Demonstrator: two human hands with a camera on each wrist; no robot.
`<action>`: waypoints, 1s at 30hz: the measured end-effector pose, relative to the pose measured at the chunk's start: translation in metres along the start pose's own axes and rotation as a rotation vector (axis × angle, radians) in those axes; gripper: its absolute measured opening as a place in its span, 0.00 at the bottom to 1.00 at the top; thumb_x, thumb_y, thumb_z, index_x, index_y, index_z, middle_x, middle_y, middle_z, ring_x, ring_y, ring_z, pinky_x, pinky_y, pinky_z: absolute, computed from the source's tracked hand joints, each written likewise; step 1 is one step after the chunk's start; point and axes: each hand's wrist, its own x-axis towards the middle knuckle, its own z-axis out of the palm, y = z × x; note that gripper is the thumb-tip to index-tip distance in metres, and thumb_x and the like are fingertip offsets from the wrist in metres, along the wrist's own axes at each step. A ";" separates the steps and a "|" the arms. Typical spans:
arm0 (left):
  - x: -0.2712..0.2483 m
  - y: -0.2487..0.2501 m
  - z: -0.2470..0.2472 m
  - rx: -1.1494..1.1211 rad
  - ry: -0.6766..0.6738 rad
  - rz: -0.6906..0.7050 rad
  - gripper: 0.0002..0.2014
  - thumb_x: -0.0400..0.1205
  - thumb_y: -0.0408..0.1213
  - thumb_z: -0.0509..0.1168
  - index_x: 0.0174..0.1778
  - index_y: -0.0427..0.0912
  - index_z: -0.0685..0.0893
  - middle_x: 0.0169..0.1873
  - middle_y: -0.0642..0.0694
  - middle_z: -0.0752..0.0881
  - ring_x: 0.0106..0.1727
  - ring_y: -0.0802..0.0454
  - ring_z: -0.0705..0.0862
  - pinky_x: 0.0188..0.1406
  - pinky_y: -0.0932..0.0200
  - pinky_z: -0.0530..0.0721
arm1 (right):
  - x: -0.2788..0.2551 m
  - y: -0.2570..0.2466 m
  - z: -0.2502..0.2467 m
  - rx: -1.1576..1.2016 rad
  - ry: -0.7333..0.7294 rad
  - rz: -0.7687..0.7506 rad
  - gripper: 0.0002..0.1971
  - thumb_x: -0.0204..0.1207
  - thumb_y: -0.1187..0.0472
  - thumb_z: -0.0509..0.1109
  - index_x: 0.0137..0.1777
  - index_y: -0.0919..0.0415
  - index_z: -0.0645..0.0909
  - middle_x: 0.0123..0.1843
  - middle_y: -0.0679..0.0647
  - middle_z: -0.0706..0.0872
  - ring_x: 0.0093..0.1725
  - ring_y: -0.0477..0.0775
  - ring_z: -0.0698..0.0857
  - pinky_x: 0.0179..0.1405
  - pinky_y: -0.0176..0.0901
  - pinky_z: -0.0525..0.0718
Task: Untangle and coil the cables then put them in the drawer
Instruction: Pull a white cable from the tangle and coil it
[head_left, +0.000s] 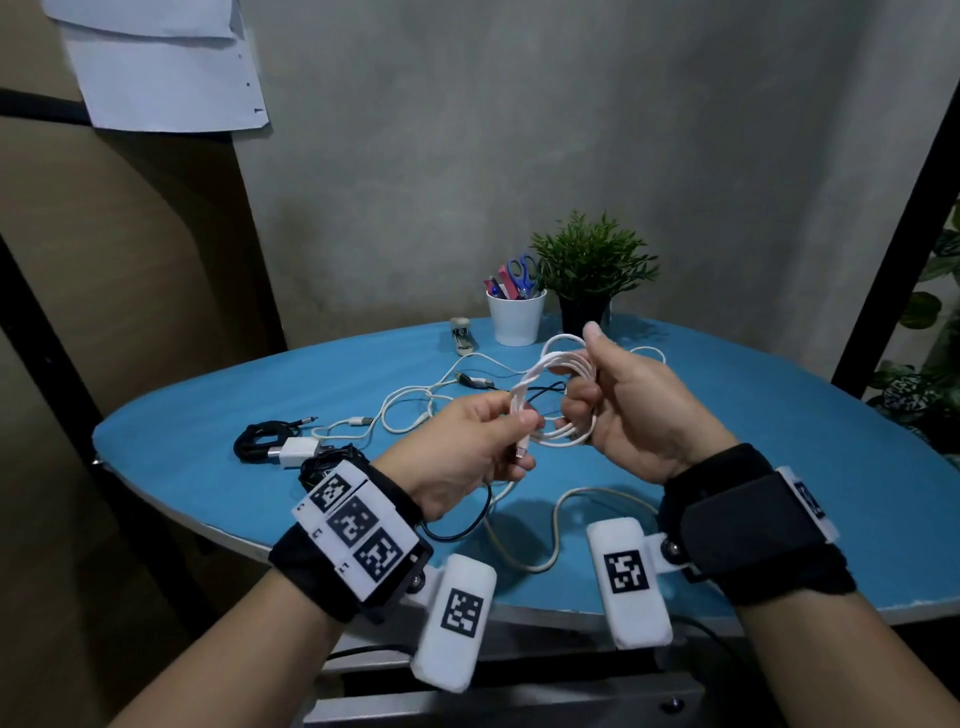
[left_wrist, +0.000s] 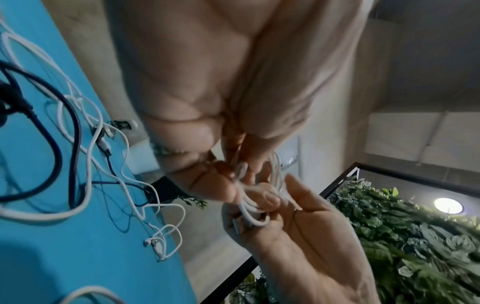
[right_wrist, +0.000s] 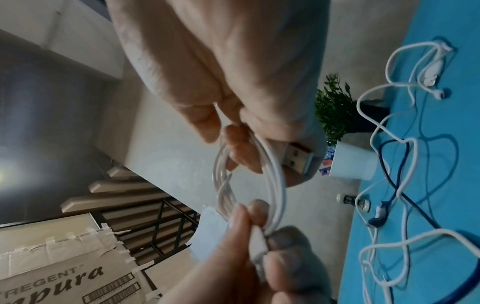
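Observation:
A white USB cable (head_left: 558, 364) is wound into a coil held above the blue table (head_left: 779, 441). My right hand (head_left: 623, 405) grips the coil (right_wrist: 272, 174), with its USB plug (right_wrist: 298, 156) sticking out under the thumb. My left hand (head_left: 483, 441) pinches the cable's free end (head_left: 522, 436) near its small connector, close against the coil (left_wrist: 252, 207). More cables lie tangled on the table: white ones (head_left: 415, 410), a thin black one (head_left: 467, 525), a black coil (head_left: 260, 441) beside a white charger (head_left: 296, 449). No drawer is in view.
A white cup (head_left: 516, 317) with scissors and pens, a potted plant (head_left: 589, 270) and a small stapler (head_left: 461, 335) stand at the table's far edge. A grey wall is behind. Leafy plants (head_left: 930, 374) and a black frame stand at the right.

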 end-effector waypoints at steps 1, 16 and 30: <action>0.000 -0.001 -0.001 0.003 0.029 0.011 0.05 0.82 0.32 0.63 0.41 0.40 0.77 0.31 0.46 0.80 0.25 0.57 0.81 0.23 0.69 0.78 | 0.001 0.000 0.000 -0.030 0.021 -0.018 0.21 0.84 0.49 0.57 0.35 0.61 0.78 0.21 0.48 0.66 0.21 0.46 0.67 0.32 0.41 0.68; -0.004 -0.002 0.004 0.113 0.002 -0.063 0.07 0.78 0.30 0.68 0.34 0.37 0.80 0.25 0.47 0.80 0.21 0.60 0.78 0.19 0.70 0.75 | 0.009 0.003 -0.002 -0.014 0.104 -0.281 0.14 0.85 0.61 0.57 0.37 0.59 0.74 0.22 0.47 0.67 0.22 0.43 0.67 0.31 0.42 0.72; -0.004 0.014 -0.004 -0.148 0.015 0.058 0.10 0.85 0.32 0.56 0.38 0.41 0.76 0.35 0.48 0.87 0.35 0.56 0.86 0.32 0.67 0.80 | 0.013 0.010 -0.011 -0.807 0.217 -0.538 0.08 0.83 0.54 0.59 0.47 0.49 0.79 0.29 0.49 0.76 0.32 0.54 0.76 0.37 0.56 0.79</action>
